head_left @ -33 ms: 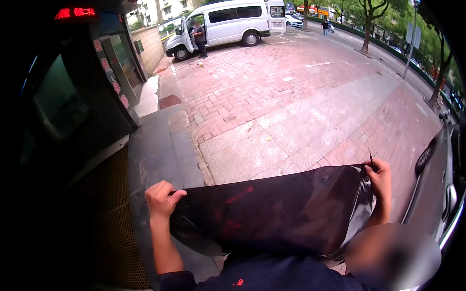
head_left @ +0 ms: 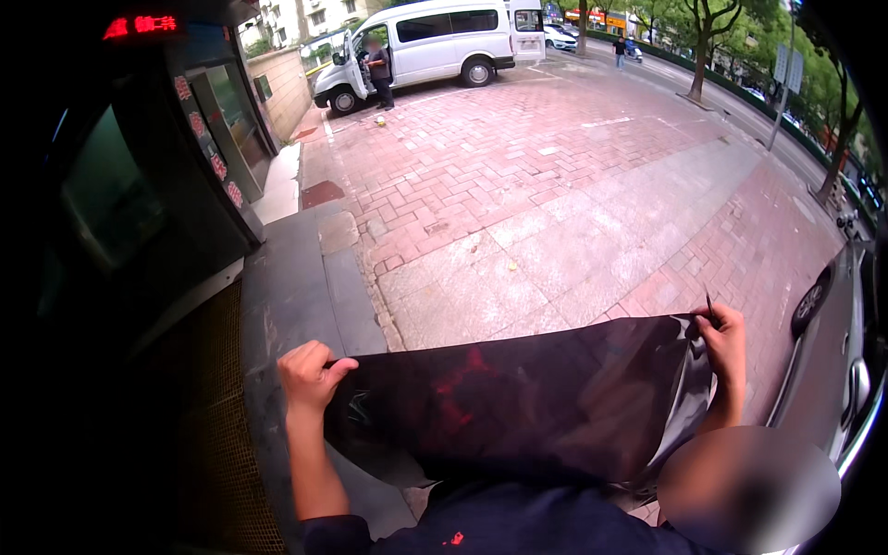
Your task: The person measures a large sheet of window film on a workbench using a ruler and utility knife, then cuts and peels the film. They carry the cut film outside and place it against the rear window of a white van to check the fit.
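Observation:
A wide sheet of dark, glossy plastic film (head_left: 546,393) is stretched between my hands in front of my body. My left hand (head_left: 311,372) is closed on its upper left corner, thumb pointing right along the edge. At the upper right corner, my right hand (head_left: 726,340) pinches the film. A thin, dark, pointed tool (head_left: 709,302) sticks up from the same fingers; its exact kind is too small to make out. Red light reflects on the film's surface. Its lower edge hangs against my dark shirt (head_left: 536,525), and the right side folds into shiny creases.
A parked car (head_left: 828,342) stands close on the right. At left are a dark shopfront (head_left: 120,176), a grey step (head_left: 291,287) and a yellowish mesh mat (head_left: 222,407). Across the brick paving (head_left: 518,148), a person (head_left: 379,74) stands by a white van (head_left: 453,42) with open doors.
Both hands keep their hold on the film. The red reflections on it have shifted slightly, and its lower left part hangs a little differently.

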The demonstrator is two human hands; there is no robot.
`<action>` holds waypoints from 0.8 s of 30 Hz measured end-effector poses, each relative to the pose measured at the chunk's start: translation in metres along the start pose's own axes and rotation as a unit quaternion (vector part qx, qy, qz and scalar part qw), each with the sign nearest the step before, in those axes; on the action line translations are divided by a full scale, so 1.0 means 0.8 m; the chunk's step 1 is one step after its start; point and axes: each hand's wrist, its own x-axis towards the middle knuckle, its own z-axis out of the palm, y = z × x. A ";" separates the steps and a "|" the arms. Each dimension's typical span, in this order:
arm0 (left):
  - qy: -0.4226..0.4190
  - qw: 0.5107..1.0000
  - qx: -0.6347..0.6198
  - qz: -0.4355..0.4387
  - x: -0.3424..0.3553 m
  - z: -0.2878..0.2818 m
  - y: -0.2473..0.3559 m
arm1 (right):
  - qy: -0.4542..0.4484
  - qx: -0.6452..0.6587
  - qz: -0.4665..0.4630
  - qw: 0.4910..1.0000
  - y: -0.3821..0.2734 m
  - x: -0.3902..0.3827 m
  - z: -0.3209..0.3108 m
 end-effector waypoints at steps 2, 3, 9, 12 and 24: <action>-0.005 1.000 -0.008 0.016 0.073 0.079 -0.030 | 0.010 0.018 0.004 1.000 0.020 0.086 0.025; -0.010 1.000 -0.010 0.019 0.103 0.115 -0.043 | 0.014 0.016 -0.006 1.000 0.038 0.127 0.037; -0.021 1.000 -0.013 0.019 0.252 0.346 -0.111 | 0.012 0.000 0.017 1.000 0.133 0.369 0.133; -0.018 1.000 0.000 0.007 0.321 0.465 -0.141 | 0.015 0.001 0.000 1.000 0.194 0.506 0.177; -0.009 1.000 0.003 -0.016 0.632 0.871 -0.265 | 0.009 -0.068 -0.043 0.997 0.323 1.039 0.333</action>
